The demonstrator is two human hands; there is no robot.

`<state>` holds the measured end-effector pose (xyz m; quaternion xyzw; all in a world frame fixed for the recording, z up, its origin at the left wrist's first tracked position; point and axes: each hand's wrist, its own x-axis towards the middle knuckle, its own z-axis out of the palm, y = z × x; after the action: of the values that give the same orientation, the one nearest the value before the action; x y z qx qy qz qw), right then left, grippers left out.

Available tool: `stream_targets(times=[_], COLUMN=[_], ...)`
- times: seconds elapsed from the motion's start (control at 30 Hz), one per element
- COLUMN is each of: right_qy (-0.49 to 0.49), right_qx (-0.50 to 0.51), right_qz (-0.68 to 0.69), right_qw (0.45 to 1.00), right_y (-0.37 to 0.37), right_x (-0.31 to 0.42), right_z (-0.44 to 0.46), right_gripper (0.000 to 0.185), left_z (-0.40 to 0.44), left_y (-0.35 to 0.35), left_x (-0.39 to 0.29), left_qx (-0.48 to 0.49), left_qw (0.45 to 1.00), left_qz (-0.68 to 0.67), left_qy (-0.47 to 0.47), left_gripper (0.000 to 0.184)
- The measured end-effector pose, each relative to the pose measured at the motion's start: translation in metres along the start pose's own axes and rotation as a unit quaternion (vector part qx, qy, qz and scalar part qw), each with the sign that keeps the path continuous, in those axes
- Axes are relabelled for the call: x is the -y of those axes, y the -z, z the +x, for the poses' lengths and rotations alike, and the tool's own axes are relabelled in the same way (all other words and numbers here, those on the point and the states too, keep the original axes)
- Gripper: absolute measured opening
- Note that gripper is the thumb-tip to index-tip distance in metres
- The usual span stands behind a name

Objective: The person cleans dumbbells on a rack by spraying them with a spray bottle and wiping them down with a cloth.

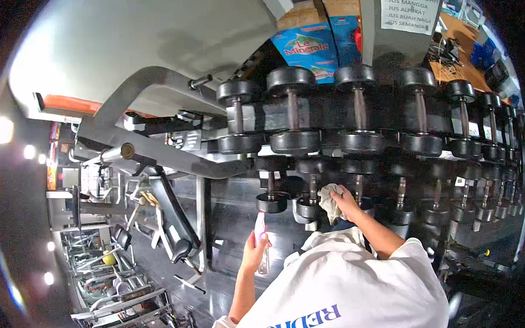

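My left hand (pixel 255 249) is closed around a spray bottle (pixel 263 262) with a clear body and a pink-and-white top. The bottle is upright, its top just below a dumbbell (pixel 272 203) at the near end of the lower row. In my right hand (pixel 343 199) is a bunched, pale grey cloth (pixel 330 203). The cloth is beside another lower-row dumbbell (pixel 308 208); whether the two touch I cannot tell.
A rack holds an upper row of black dumbbells (pixel 293 108) above the lower row. Behind it stand blue-printed cartons (pixel 307 47) and a paper sign (pixel 408 8). Left are a grey machine frame (pixel 158 150) and a padded bench (pixel 174 213) on the dark floor (pixel 230 223).
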<state>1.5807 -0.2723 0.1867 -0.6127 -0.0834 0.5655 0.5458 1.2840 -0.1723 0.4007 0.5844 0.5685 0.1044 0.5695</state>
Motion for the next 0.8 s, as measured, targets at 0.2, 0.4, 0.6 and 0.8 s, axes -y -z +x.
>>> stream_targets(times=[0.2, 0.4, 0.6, 0.8], right_qy=[0.027, -0.017, 0.024, 0.002], right_qx=[0.003, -0.04, -0.128, -0.067], right_qz=[-0.043, 0.0, 0.181, 0.16], right_qw=[0.999, 0.999, 0.975, 0.985], right_y=[-0.052, -0.09, -0.207, -0.312], right_x=[0.026, -0.029, -0.049, -0.106], right_z=[-0.029, -0.022, -0.068, -0.066], right_gripper=[0.066, 0.072, 0.046, 0.049], left_z=[0.003, 0.014, 0.02, 0.05], left_y=[0.022, 0.074, 0.191, 0.264], left_x=[0.005, 0.033, 0.13, 0.17], left_qx=[-0.002, 0.097, 0.099, 0.103], left_qw=[0.999, 0.995, 0.995, 0.989], left_qz=[-0.051, -0.025, -0.013, 0.109], left_qy=[-0.006, -0.018, 0.005, -0.002], left_gripper=[0.037, 0.042, 0.038, 0.038])
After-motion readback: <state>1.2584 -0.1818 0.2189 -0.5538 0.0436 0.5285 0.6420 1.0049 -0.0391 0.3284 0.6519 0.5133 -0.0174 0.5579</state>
